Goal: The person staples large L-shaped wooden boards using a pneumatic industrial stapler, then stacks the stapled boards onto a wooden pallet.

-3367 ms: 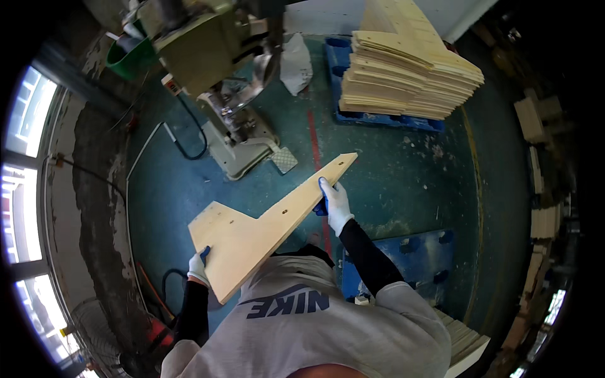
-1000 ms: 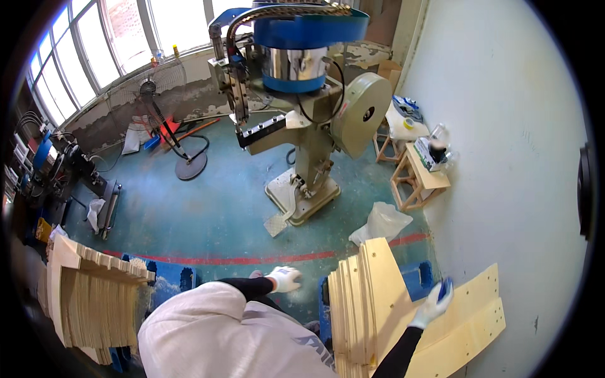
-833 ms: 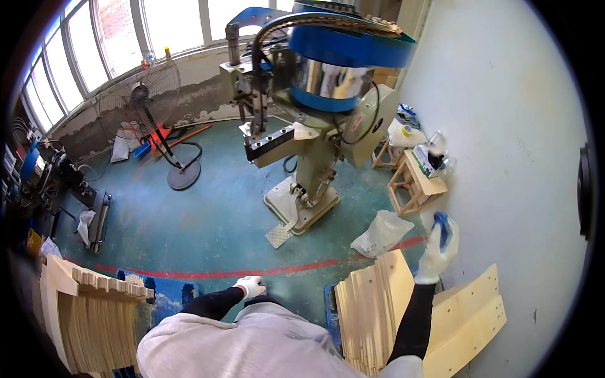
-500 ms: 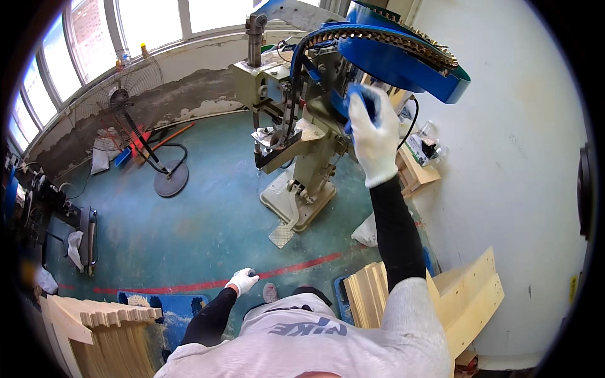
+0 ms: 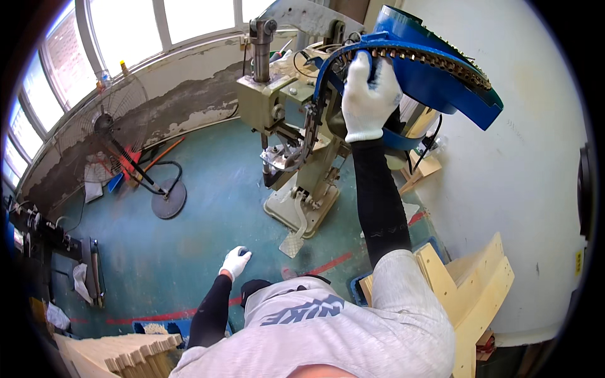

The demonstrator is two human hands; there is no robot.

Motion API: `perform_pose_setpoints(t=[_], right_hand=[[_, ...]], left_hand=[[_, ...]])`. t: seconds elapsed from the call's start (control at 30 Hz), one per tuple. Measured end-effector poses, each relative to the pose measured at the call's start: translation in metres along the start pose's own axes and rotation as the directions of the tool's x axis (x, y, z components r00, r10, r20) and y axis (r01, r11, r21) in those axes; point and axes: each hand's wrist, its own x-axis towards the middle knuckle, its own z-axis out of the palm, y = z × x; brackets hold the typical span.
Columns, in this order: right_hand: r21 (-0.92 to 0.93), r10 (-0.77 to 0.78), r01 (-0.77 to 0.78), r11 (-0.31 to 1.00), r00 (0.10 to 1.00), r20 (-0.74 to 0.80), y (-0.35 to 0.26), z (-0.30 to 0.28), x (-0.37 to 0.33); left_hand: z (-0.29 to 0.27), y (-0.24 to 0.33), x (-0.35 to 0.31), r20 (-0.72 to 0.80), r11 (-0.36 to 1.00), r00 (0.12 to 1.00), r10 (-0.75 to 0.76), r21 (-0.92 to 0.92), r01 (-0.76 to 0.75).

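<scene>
My right hand (image 5: 372,94), in a white glove with blue-coated fingertips, is raised to the curved blue feed track (image 5: 334,60) of a machine. Its thumb and curled fingers press together at the row of small brass parts (image 5: 416,58) along that track. What lies between the fingertips is hidden. The track joins a round blue feeder bowl (image 5: 403,28), whose edge also carries brass parts. Low at my side hangs my left hand (image 5: 236,262), gloved likewise. Its fingers are loosely bent, the thumb apart from them, and nothing shows in it.
The beige machine (image 5: 268,104) stands on a heavy base with a foot pedal (image 5: 292,244). Stacked wooden boards flank me, at left (image 5: 113,349) and right (image 5: 469,296). A floor fan (image 5: 169,198) stands at far left, near a broom and dustpan. A white wall (image 5: 504,164) runs along the right.
My right hand has risen from beside the machine to the feed track and its brass parts. My left hand has shifted slightly up and left. The view has tilted somewhat.
</scene>
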Motion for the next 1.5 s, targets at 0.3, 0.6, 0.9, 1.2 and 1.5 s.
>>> perform_pose_setpoints(t=[0.3, 0.6, 0.9, 1.2, 1.5], right_hand=[[0.009, 0.034, -0.033, 0.999, 0.988, -0.152, 0.004, 0.006, -0.007], [-0.158, 0.058, -0.068, 0.985, 0.996, -0.070, -0.009, 0.014, -0.013], [-0.168, 0.039, -0.034, 0.985, 0.999, 0.029, -0.009, 0.014, -0.012], [0.082, 0.244, -0.234, 0.969, 0.959, -0.145, -0.035, -0.009, -0.002], [-0.312, 0.197, -0.157, 0.937, 0.975, 0.104, -0.034, -0.011, -0.002]], left_hand=[[-0.041, -0.174, -0.007, 0.219, 0.933, 0.953, -0.211, -0.244, 0.263], [-0.104, -0.207, 0.008, 0.239, 0.904, 0.931, -0.277, -0.265, 0.337], [-0.097, -0.208, 0.015, 0.328, 0.845, 0.909, -0.255, -0.382, 0.375], [-0.095, -0.210, 0.024, 0.353, 0.837, 0.897, -0.268, -0.376, 0.398], [-0.093, -0.202, 0.025, 0.379, 0.832, 0.891, -0.250, -0.387, 0.398]])
